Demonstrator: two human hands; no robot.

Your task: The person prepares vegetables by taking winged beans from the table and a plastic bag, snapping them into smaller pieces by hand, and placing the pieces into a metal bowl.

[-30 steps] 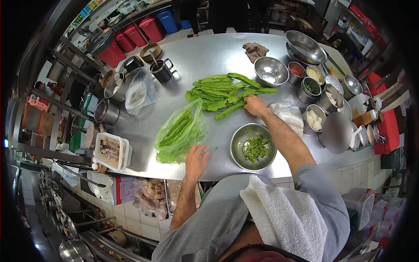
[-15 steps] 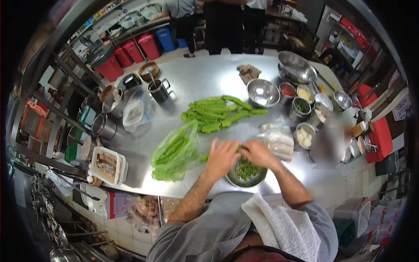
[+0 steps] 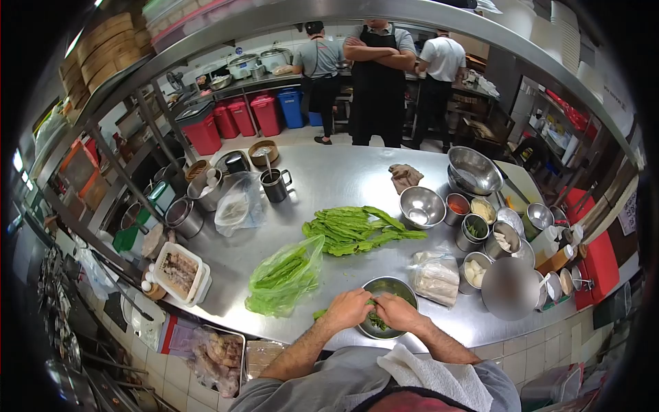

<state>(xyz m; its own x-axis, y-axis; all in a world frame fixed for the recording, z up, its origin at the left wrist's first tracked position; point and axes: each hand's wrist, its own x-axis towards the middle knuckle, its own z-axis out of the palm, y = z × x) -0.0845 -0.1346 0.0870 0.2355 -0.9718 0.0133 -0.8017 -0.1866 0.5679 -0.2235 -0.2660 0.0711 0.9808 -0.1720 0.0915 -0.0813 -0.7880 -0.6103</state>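
Nearest, a white towel [image 3: 439,379] lies over the person's shoulder, and below the table edge a metal tray [image 3: 242,350] holds pinkish, plastic-wrapped pieces [image 3: 216,360]. At the near edge stands a steel bowl [image 3: 395,283] with chopped green pieces [image 3: 378,321] in it. Over it, the left hand [image 3: 351,309] is closed around a green pod [image 3: 320,314], one end poking out on the left; the right hand [image 3: 399,313] pinches the pod's other end, fingers curled in, fingertips mostly hidden. Left of them a clear bag [image 3: 281,285] holds more green pods, and farther left a white tub [image 3: 198,295] contains greyish-pink pieces. Right of the bowl lies a wrapped pale pack [image 3: 436,281], beside a metal pot of white chunks [image 3: 473,272]. Beyond, pods lie heaped in a green pile [image 3: 353,230]. Small pots behind hold something red [image 3: 456,204], yellowish shreds [image 3: 482,209] and white slices [image 3: 502,240]. Farther left, a steel mug [image 3: 275,189] holds a utensil.
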